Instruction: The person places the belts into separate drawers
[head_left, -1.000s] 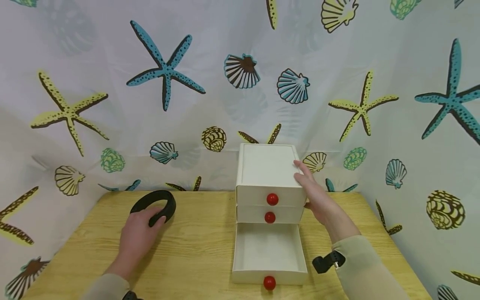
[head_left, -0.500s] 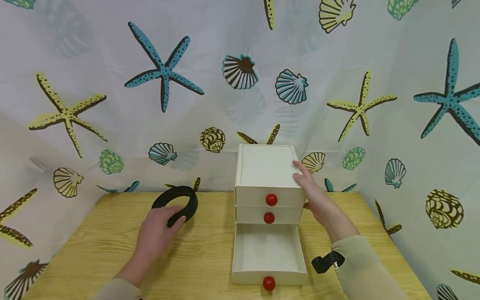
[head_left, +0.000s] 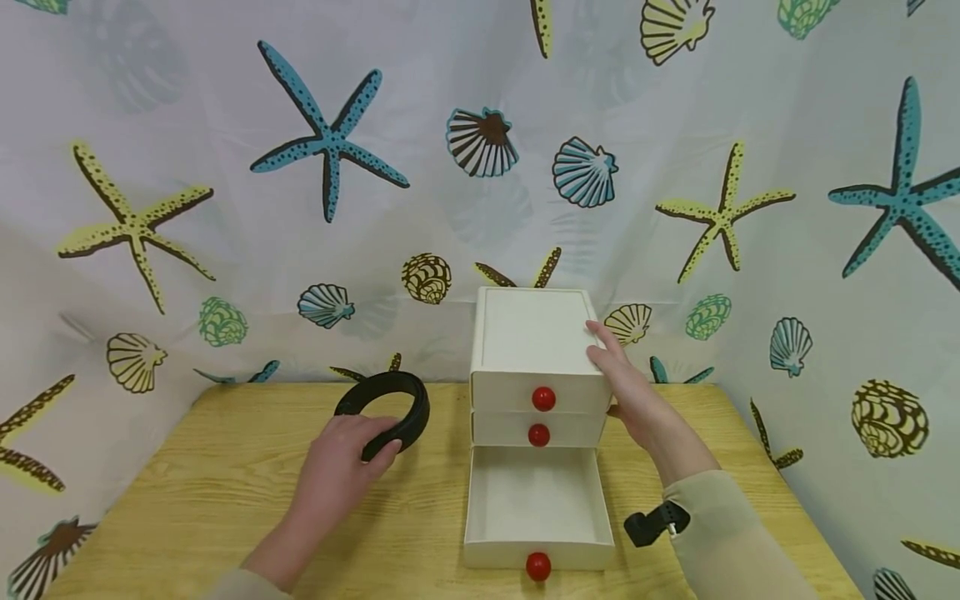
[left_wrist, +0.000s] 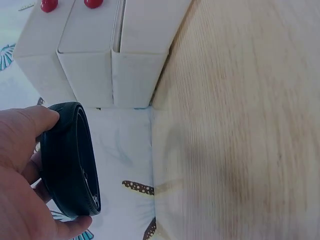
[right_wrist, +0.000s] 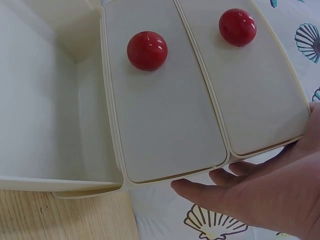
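Note:
My left hand point(head_left: 335, 468) pinches a coiled black belt point(head_left: 419, 410), a ring held above the table to the left of a white drawer unit point(head_left: 534, 329). In the left wrist view the thumb and fingers are around the belt point(left_wrist: 61, 160), its wound layers showing at the edge. My right hand point(head_left: 636, 398) rests against the unit's right side, fingertips at its top edge. The right wrist view has its fingers point(right_wrist: 205, 195) stretched along the side wall. The bottom drawer point(head_left: 577, 556) is pulled out and bare inside; the two upper drawers are closed.
Each drawer has a round red knob point(head_left: 538, 567). The unit stands on a wooden table point(head_left: 187, 492), near a cloth backdrop point(head_left: 480, 217) printed with starfish and shells. A black strap with a small device point(head_left: 656, 523) is on the right sleeve.
My left hand has carried the belt to the right, closer to the drawer unit. The right hand and the drawers have stayed where they were.

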